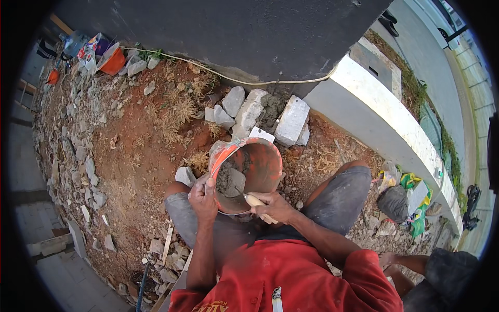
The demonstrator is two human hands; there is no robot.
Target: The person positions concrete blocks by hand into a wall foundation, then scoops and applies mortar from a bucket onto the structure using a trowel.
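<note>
On my feed, a dark wall (234, 36) blocks the far side. Nearer, between the knees (340, 190), sits the tilted orange bucket (267, 161); pale blocks (292, 120) crowd its far side. I have the left hand (202, 197) clasping its left rim, the right hand (273, 207) wrapped round a trowel (255, 200) at the mortar (223, 178). Scooping, I judge; that calls for a steady rim.

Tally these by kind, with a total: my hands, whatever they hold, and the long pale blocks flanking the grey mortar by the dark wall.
Left hand and right hand: 2
Bucket, in the left: 1
Trowel, in the right: 1
Left block and right block: 2
Total: 6
</note>
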